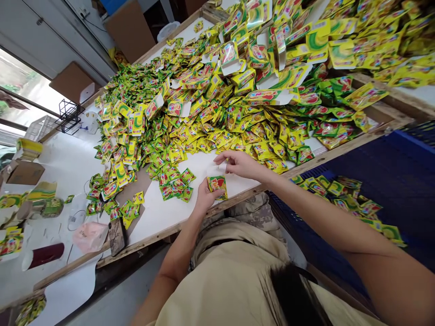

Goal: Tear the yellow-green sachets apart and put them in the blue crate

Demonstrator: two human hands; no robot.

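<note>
My left hand is closed round a small printed carton, green, yellow and red, just above the table's near edge. A white flap stands up from the carton's top. My right hand is at that flap, its fingers curled and the thumb below them; the flap partly hides the fingertips' contact. Just left of the carton lies a cluster of green sachets on the white tabletop. Behind both hands rises a big heap of yellow and green sachets.
Printed cartons with open flaps lie across the heap. At the left are a phone, a pink plastic bag, a dark red cylinder and a black wire rack. A blue crate holding cartons stands below the right edge.
</note>
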